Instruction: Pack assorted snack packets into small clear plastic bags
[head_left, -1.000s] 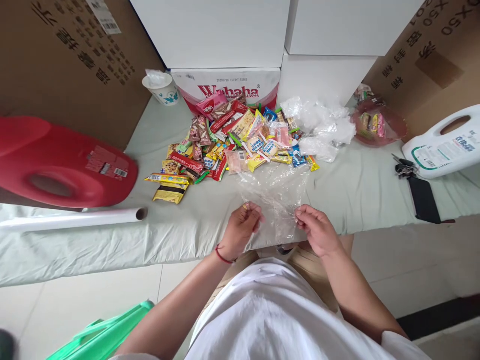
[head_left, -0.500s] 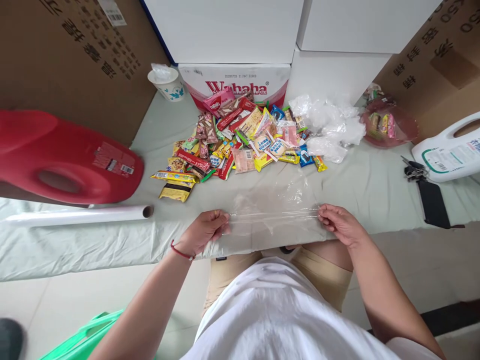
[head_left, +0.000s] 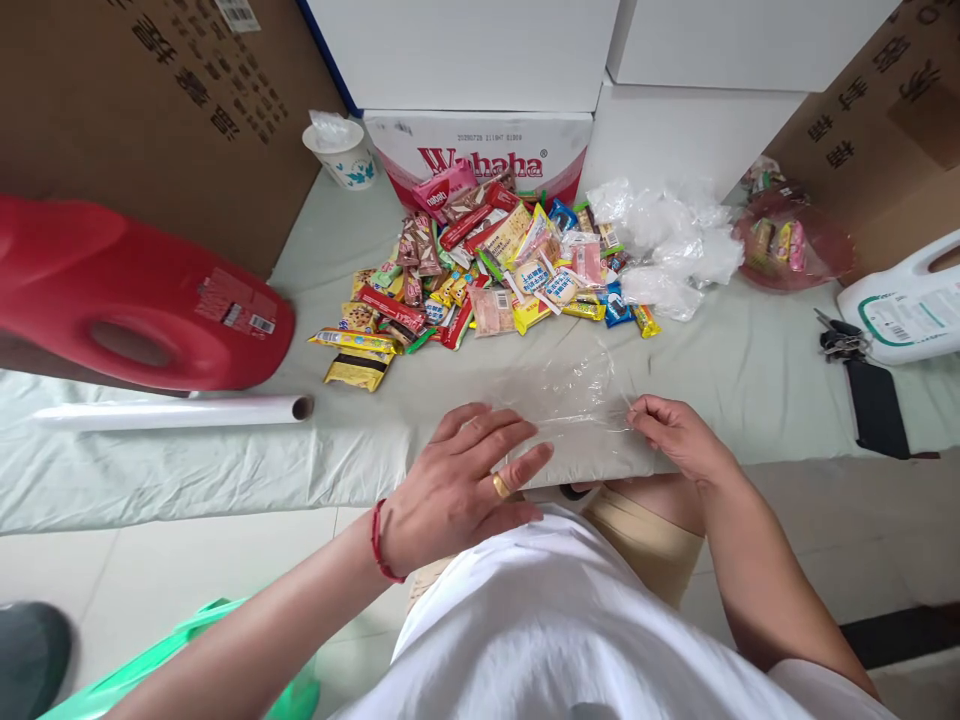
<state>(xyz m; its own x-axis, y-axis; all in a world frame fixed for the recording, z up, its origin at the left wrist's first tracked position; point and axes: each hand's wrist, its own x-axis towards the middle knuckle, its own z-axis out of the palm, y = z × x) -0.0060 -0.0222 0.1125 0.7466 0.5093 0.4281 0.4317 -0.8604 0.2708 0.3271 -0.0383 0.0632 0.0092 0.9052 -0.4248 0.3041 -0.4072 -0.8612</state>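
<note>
The right hand point(head_left: 679, 437) pinches one edge of the clear bag point(head_left: 581, 385), maybe so it won't slide. The left hand point(head_left: 465, 480) has its fingers apart over the other side. The bag lies on the surface point(head_left: 360, 450), near the snacks point(head_left: 499, 265).

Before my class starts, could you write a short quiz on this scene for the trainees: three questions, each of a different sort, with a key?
1. Multiple choice: What do the fingertips of the right hand pinch?
a) a paper roll
b) a clear plastic bag
c) a set of keys

2. True or false: In the picture, the paper cup stands to the left of the Wahaha carton.

3. Fill in the blank: The left hand, its fingers extended, wears a gold ____ on one finger.

Key: 1. b; 2. true; 3. ring.
</note>
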